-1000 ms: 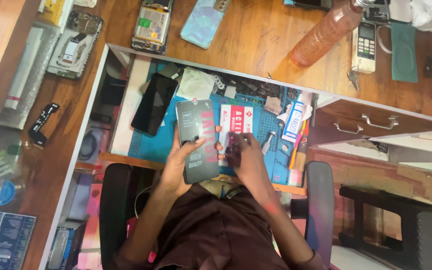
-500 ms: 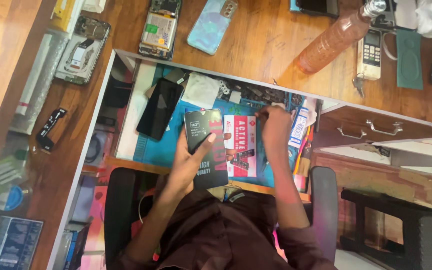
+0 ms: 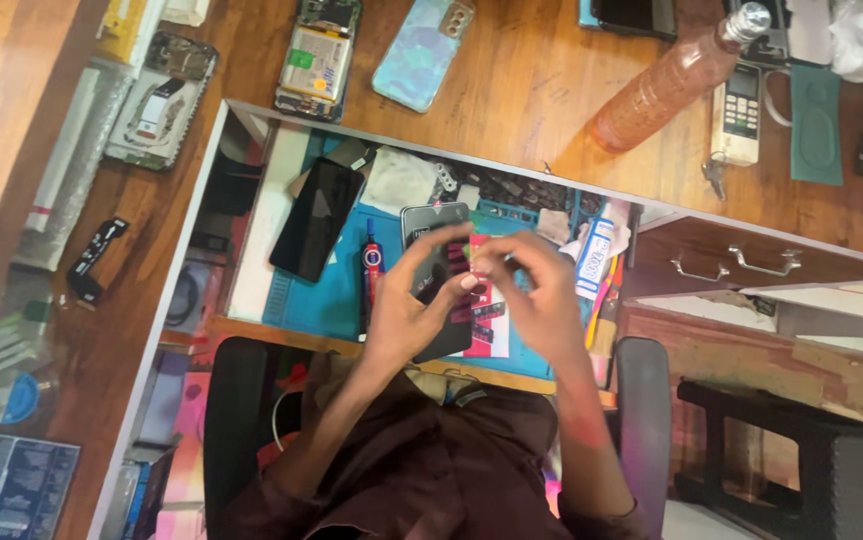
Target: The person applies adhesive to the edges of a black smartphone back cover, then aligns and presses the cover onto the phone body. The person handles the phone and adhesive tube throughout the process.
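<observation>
At frame centre your left hand (image 3: 407,305) clamps the dark phone (image 3: 440,275) over the blue mat (image 3: 337,300) while your right hand (image 3: 542,290) pinches fingertips together at its top edge, so the work looks mid-way, phone unfinished.

2 hands (image 3: 407,310) (image 3: 542,295) w/ 1 dark phone (image 3: 439,275) between. Left of them: 1 black phone (image 3: 317,232), 1 red pen-like tool (image 3: 372,262). Above: 2 opened phones (image 3: 317,58) (image 3: 160,100) (backs off), 1 bottle (image 3: 672,85).

Glossy glass-faced phone (image 3: 439,280), matt blue rubbery mat (image 3: 327,300), polished grained wooden desk (image 3: 532,110).
</observation>
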